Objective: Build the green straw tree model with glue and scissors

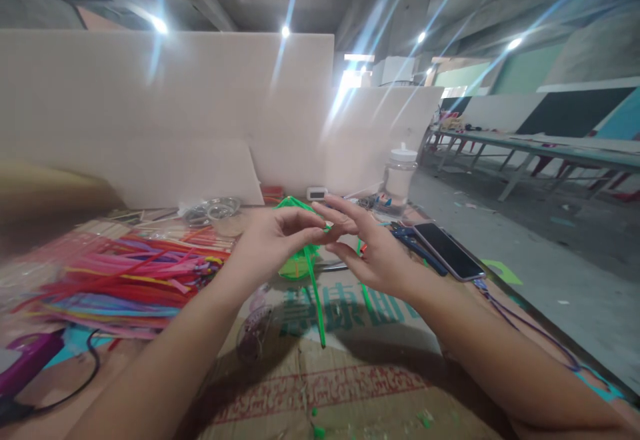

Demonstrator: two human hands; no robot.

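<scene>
My left hand (285,233) pinches a bent green pipe cleaner (316,297) between thumb and forefinger. One end of it hangs down over the cardboard. My right hand (373,243) meets the left fingertips; its fingers are stretched out and the thumb stands apart below them. Another green strand (367,298) shows under the right hand. Just behind the hands is a green shape of bundled strands (295,268), partly hidden by my fingers. Where the fingertips meet, the detail is too small to make out.
Many coloured pipe cleaners (130,273) are heaped at left, near a purple tool (33,360) with a black cord. A phone (450,250) with a cable lies at right, by a clear jar (399,177). Printed cardboard (310,393) covers the table front; a white panel (165,93) stands behind.
</scene>
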